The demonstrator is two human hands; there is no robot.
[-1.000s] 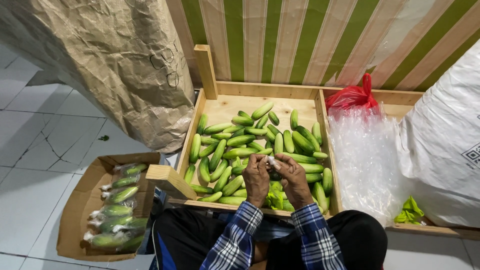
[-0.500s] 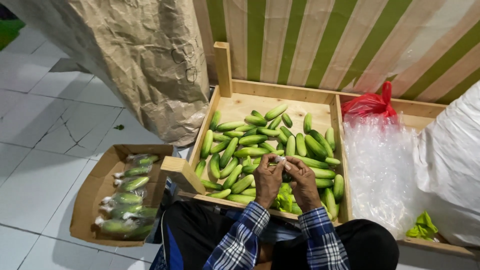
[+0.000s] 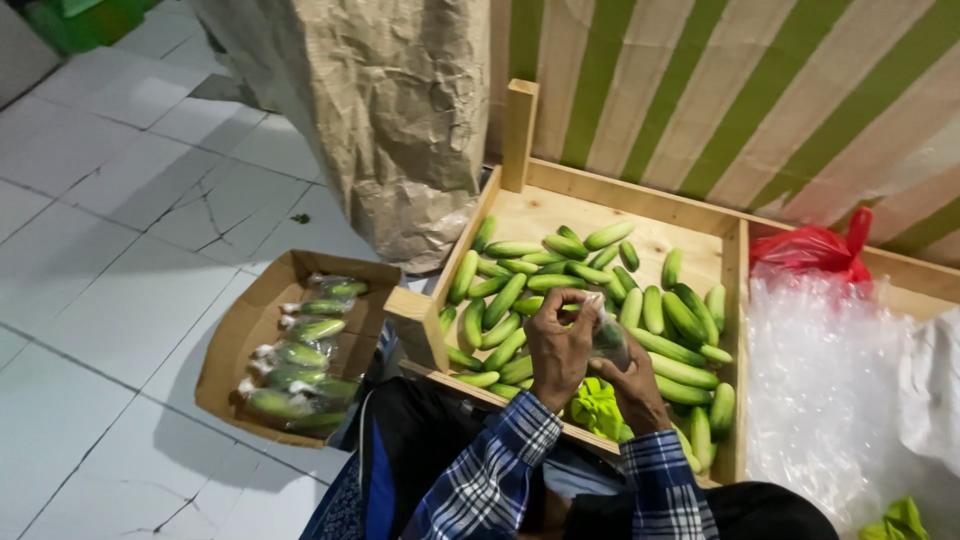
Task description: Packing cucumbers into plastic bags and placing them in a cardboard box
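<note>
green cucumbers [image 3: 560,290], pale wooden crate [image 3: 640,215], red bag [image 3: 812,250], blue plaid sleeves [image 3: 495,470]

Head camera looks steeply down, close above the wooden crate [image 3: 720,230].

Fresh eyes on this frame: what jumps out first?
The heap of loose green cucumbers in the shallow wooden crate at centre draws the eye first. Over the crate's near edge, the left hand and right hand meet around a small clear plastic bag with something green inside. To the left, on the white tiled floor, an open brown cardboard box holds bagged cucumbers.
</note>
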